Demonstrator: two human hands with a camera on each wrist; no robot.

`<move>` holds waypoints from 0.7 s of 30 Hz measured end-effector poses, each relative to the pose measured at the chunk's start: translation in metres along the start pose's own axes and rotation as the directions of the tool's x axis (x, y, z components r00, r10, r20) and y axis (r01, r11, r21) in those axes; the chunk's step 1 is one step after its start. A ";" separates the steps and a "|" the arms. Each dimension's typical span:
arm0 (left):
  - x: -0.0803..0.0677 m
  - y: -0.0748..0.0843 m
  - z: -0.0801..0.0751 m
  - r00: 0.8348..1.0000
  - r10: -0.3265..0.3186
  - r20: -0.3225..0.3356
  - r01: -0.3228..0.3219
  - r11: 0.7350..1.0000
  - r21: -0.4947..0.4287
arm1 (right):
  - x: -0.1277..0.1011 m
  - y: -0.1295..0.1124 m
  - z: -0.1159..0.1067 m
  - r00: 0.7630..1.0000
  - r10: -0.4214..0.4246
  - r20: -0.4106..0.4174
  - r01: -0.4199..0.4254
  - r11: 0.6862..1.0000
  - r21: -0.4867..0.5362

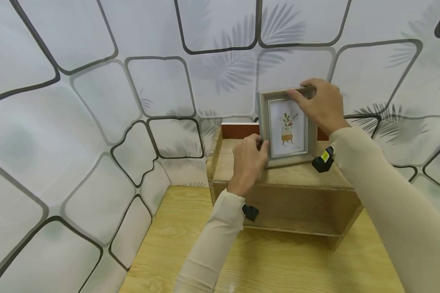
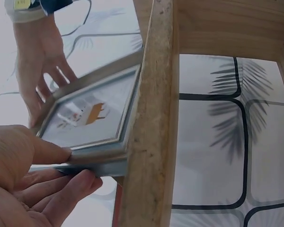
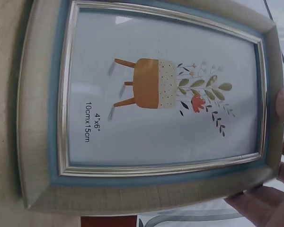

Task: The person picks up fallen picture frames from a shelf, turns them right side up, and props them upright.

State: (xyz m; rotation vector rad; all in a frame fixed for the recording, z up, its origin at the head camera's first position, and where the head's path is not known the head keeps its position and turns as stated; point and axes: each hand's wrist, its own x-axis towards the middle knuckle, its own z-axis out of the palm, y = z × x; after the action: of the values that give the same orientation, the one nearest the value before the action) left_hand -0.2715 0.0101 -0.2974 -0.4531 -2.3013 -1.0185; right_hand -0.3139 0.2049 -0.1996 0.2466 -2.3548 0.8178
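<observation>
A picture frame [image 1: 287,127] with a pale wood-toned border stands slightly tilted above the top board of a small wooden shelf [image 1: 308,176]. Its print shows a plant in an orange pot; "4"x6" 10cmx15cm" is legible in the right wrist view. My right hand [image 1: 324,106] grips the upper right corner, thumb in front and fingers behind. At the left side, my left hand [image 1: 250,162] pinches the frame's edge; the left wrist view shows the thumb on its front and fingers underneath. Whether the frame's bottom edge touches the board, I cannot tell.
The shelf has a compartment [image 1: 289,209] below its top board and a reddish-brown strip [image 1: 240,131] along the back. It stands on a yellow wood-grain surface [image 1: 179,228]. Behind and to the left rises a patterned wall covering [image 1: 95,106] with grey outlines and leaf prints.
</observation>
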 end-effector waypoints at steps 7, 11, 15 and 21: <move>0.005 -0.004 0.005 0.999 -0.032 -0.016 0.032 0.999 -0.003 | -0.010 -0.002 0.005 0.985 0.022 -0.171 -0.028 0.999 -0.033; 0.006 -0.006 0.005 0.999 -0.023 -0.025 0.023 1.000 -0.006 | -0.011 -0.004 0.007 0.978 0.038 -0.203 -0.049 0.998 -0.049; 0.007 -0.006 0.005 0.999 -0.021 -0.024 0.021 1.000 -0.006 | -0.011 -0.005 0.008 0.973 0.047 -0.226 -0.063 0.996 -0.065; 0.008 -0.007 0.006 1.000 -0.019 -0.015 0.019 1.000 -0.017 | -0.013 -0.006 0.008 0.970 0.047 -0.237 -0.066 0.995 -0.073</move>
State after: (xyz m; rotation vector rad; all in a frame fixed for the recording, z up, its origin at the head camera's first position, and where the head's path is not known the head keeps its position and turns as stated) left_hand -0.2839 0.0103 -0.2995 -0.4296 -2.2893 -1.0471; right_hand -0.3056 0.1953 -0.2097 0.0455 -2.1738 0.7340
